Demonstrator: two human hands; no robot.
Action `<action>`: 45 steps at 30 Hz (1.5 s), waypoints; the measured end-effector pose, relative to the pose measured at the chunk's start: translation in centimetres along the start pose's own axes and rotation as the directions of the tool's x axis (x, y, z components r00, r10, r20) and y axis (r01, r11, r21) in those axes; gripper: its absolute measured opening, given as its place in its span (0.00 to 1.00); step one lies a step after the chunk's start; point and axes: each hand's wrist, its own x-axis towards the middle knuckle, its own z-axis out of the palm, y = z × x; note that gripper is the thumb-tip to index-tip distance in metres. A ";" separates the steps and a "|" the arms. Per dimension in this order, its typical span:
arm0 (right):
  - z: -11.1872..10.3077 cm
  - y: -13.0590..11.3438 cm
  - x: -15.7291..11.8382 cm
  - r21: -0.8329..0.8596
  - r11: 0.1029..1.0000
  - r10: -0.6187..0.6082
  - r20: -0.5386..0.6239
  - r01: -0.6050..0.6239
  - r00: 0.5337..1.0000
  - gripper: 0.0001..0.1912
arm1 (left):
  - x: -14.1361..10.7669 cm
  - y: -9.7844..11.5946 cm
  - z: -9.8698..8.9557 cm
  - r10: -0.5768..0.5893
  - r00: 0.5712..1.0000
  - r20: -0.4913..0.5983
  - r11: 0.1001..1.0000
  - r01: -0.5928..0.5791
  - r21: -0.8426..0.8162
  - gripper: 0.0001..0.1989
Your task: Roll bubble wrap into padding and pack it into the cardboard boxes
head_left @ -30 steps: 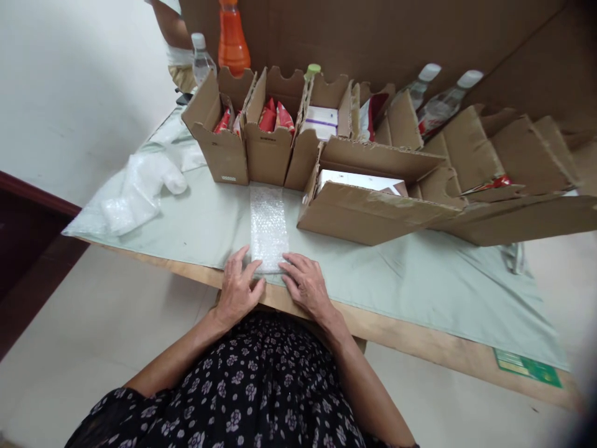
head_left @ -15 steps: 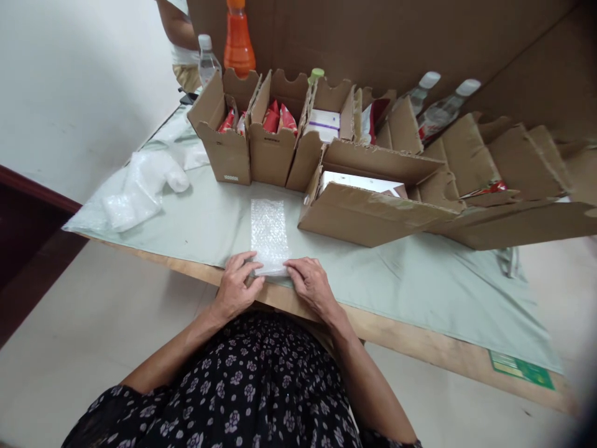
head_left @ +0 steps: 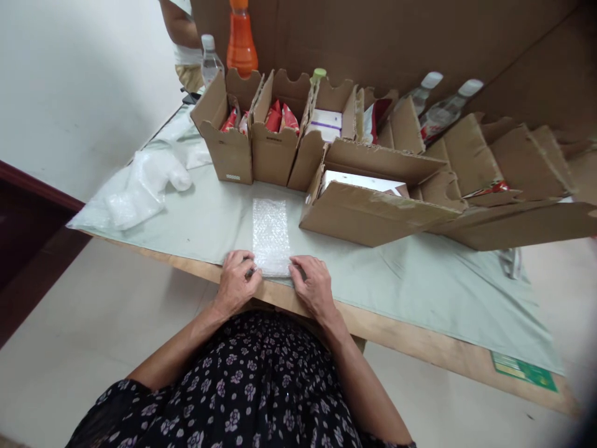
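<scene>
A small folded piece of bubble wrap (head_left: 271,233) lies flat on the green cloth, its near edge close to the table's front. At its lower left corner, my left hand (head_left: 237,280) has its fingers curled and the thumb drawn in, gripping the edge. My right hand (head_left: 314,283) pinches the lower right corner between thumb and fingers. Whatever may lie inside the folded wrap cannot be made out.
Cardboard bins (head_left: 228,152) holding red packets and white boxes stand behind the wrap. A long cardboard box (head_left: 373,214) sits to its right. More bubble wrap (head_left: 140,190) is heaped at left. Bottles, including an orange one (head_left: 241,46), and a person's arm (head_left: 181,28) are at the back.
My hands have shifted only slightly at the near corners of the bubble wrap, and my left fingers have curled in more. The wrap stays in place; the view has moved a little.
</scene>
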 end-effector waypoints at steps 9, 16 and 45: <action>0.4 -1.0 -1.8 -0.175 0.974 -0.140 0.052 0.147 0.989 0.08 | 0.3 0.0 0.1 0.040 0.999 0.001 0.996 -0.040 0.075 0.06; 0.5 -0.2 -0.8 -0.104 0.991 -0.073 0.094 0.082 0.993 0.09 | -0.4 0.5 -0.1 0.096 0.995 -0.012 0.995 -0.096 0.016 0.13; 1.1 0.8 0.2 -0.016 1.000 0.028 0.104 -0.027 0.994 0.13 | 1.1 -0.5 1.0 0.075 0.995 0.061 0.997 -0.075 -0.005 0.17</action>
